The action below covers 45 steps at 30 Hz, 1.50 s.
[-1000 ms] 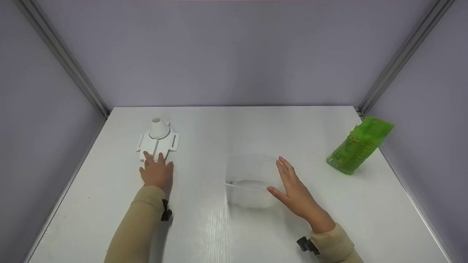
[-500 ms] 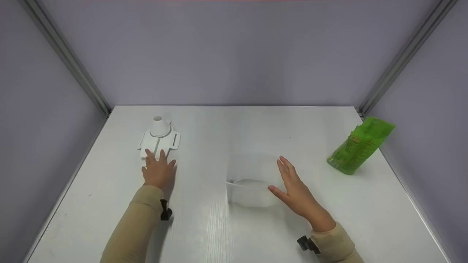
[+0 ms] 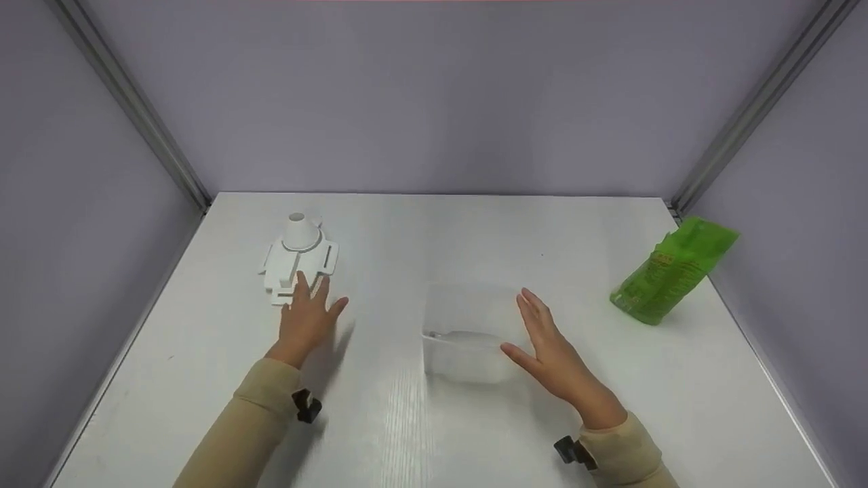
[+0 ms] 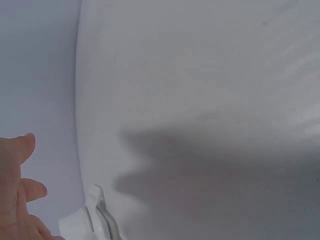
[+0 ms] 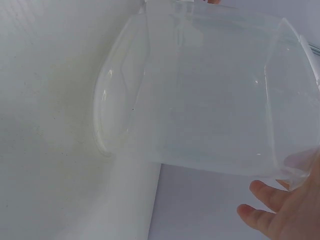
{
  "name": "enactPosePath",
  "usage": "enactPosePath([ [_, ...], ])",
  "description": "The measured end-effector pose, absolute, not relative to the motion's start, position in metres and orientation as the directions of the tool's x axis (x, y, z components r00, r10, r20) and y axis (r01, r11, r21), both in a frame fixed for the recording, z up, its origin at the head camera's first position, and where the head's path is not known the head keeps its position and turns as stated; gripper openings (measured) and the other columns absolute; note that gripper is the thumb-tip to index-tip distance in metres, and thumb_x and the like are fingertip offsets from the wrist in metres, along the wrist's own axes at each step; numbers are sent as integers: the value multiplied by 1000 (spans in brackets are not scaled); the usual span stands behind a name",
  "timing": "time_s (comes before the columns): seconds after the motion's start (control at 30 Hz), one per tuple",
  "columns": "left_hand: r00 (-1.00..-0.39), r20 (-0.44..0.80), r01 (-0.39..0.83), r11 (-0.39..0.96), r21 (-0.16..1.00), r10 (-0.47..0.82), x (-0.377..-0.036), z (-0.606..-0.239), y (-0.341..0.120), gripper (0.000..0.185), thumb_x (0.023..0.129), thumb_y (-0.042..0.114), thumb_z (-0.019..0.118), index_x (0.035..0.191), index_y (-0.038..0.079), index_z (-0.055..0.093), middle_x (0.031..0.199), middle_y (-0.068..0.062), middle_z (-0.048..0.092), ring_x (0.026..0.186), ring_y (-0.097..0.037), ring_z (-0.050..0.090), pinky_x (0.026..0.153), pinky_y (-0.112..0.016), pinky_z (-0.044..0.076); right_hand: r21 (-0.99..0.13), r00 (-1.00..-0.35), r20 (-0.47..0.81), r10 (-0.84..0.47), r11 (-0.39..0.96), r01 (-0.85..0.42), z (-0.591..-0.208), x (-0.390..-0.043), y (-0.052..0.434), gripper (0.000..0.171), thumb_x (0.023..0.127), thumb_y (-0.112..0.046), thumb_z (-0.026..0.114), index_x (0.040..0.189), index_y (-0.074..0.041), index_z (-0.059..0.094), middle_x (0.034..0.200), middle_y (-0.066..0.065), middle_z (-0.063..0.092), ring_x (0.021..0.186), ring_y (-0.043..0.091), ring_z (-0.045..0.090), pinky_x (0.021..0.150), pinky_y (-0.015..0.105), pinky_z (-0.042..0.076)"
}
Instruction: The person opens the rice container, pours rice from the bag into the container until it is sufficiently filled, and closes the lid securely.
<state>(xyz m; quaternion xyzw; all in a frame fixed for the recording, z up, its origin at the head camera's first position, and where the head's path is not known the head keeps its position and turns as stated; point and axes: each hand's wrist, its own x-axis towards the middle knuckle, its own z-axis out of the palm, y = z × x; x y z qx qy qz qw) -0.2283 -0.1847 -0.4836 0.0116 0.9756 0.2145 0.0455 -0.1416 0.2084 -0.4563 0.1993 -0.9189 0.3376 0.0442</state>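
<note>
Both arms in tan sleeves are reaching forward; the left hand is spreading flat, fingers splayed, while the right hand is standing edge-on, fingers straight.

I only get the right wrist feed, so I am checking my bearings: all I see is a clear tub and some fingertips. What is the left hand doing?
Observer: The left hand is open, fingers spread, at the near edge of a flat white lid that carries an upright funnel.
Operator: Is the right hand gripping the tub?
Observer: No. The right hand is open, flat beside the right wall of the tub.
Operator: Anything else on the table?
Observer: A green pouch leans at the far right edge, apart from both hands.
</note>
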Motion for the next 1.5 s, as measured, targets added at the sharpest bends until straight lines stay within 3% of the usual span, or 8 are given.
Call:
enactPosePath([
  [0.2, -984, 11, 163, 877, 451, 177, -206, -463, -156, 68, 97, 48, 40, 148, 7, 23, 151, -28, 4, 135, -43, 18, 103, -62, 18, -613, -918, 200, -342, 687, -390, -456, -142, 208, 82, 91, -38, 59, 149, -5, 12, 155, 7, 8, 138, 26, 19, 103, 52, 30],
  [0.37, -935, 124, 349, 794, 497, 333, -183, -440, -124, 73, 94, 55, 39, 149, 10, 21, 153, -19, 9, 137, -34, 20, 106, -56, 20, -607, -916, 199, -348, 690, -394, -455, -143, 209, 82, 91, -40, 58, 149, -5, 12, 155, 7, 7, 138, 26, 19, 103, 51, 30],
  [0.57, -860, 221, 510, 761, 402, 459, -167, -426, -89, 81, 92, 62, 35, 149, 7, 19, 154, -13, 14, 139, -26, 18, 107, -53, 22, -609, -912, 207, -354, 683, -403, -455, -143, 210, 82, 91, -40, 58, 150, -7, 11, 155, 6, 8, 137, 26, 23, 101, 52, 33],
  [0.73, -856, 204, 517, 792, 324, 475, -162, -429, -72, 86, 90, 66, 32, 149, 5, 19, 154, -11, 15, 140, -23, 15, 108, -52, 21, -609, -914, 193, -357, 687, -397, -456, -142, 208, 82, 91, -41, 58, 150, -8, 12, 155, 6, 8, 138, 27, 22, 102, 52, 32],
  [1.2, -859, 204, 510, 819, 265, 469, -159, -441, -61, 89, 90, 67, 30, 146, -1, 23, 153, -14, 18, 139, -28, 20, 105, -55, 26, -615, -911, 196, -362, 679, -402, -457, -139, 204, 80, 90, -41, 59, 149, -7, 17, 155, 7, 10, 137, 28, 22, 101, 54, 32],
  [1.5, -848, 202, 526, 822, 217, 489, -159, -441, -61, 87, 91, 66, 25, 146, -1, 22, 153, -15, 18, 138, -28, 22, 103, -55, 28, -635, -911, 199, -360, 661, -400, -456, -140, 210, 83, 88, -42, 62, 150, -10, 16, 156, 3, 7, 140, 26, 14, 105, 54, 25],
])
